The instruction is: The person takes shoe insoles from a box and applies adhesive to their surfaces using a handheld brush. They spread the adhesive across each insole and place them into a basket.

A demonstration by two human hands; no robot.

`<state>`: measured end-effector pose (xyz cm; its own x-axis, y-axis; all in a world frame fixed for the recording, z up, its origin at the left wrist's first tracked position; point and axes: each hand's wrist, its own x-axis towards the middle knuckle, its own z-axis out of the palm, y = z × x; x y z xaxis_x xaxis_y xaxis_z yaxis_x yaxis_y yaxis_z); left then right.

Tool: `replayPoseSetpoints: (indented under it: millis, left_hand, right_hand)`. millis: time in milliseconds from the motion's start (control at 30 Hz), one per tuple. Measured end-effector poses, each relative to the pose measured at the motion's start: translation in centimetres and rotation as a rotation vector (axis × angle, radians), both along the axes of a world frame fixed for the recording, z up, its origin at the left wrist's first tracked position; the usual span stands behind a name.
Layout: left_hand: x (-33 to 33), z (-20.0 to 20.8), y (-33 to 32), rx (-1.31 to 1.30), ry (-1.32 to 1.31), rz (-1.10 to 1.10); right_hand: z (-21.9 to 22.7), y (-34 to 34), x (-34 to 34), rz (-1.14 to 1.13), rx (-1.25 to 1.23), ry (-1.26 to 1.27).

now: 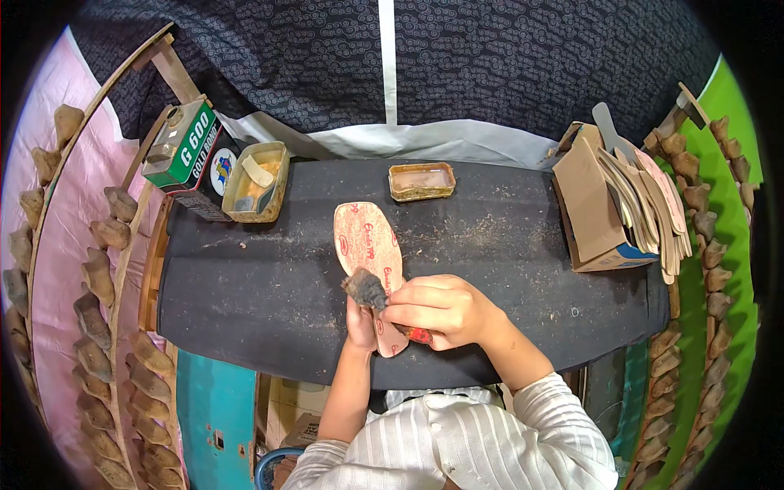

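A: Insole (365, 237)?
B: Pale pink-tan, red printed marks all over. Brush (365, 287) head dark grey-brown, its handle (418, 335) red.
A: Table (506, 269)?
B: Black top, pale dust specks. Cloth (506, 57) behind: dark, small swirl pattern, one white stripe.
A: Tins?
B: Both tins, the open tin (256, 181) and the small tin (421, 180), dull yellow. Can (180, 145) green and white.
A: Box (596, 208)?
B: Brown card, blue edge. Sleeve (523, 433) white, fine grey stripes. Left wall (73, 204) pink, right wall (731, 212) green.

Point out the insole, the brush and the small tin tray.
insole (363, 233): head view, on its broad upper face.
brush (365, 287): head view, on its dark bristle head.
small tin tray (421, 193): head view, on its near rim.
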<state>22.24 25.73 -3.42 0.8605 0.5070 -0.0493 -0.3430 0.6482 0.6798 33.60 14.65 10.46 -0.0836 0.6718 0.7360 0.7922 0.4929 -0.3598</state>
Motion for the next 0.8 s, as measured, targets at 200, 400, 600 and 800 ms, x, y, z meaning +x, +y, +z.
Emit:
replayPoseSetpoints:
  millis: [200, 400, 600, 800]
  left_hand:
    - [0.8, 2.6, -0.3, -0.040, -0.051, -0.065]
    - [1.1, 2.6, 0.0, -0.220, -0.137, -0.074]
    - [1.2, 1.6, 0.8, -0.311, -0.336, -0.058]
    - [1.6, 1.3, 1.1, -0.256, -0.285, 0.088]
  right_hand:
    - [0.5, -1.2, -0.4, -0.001, -0.052, 0.014]
    - [-0.7, -2.1, -1.1, 0.015, -0.104, 0.050]
    - [-1.7, -2.9, -1.8, 0.025, -0.132, 0.074]
    - [-1.7, -3.8, -1.0, 0.056, -0.253, 0.152]
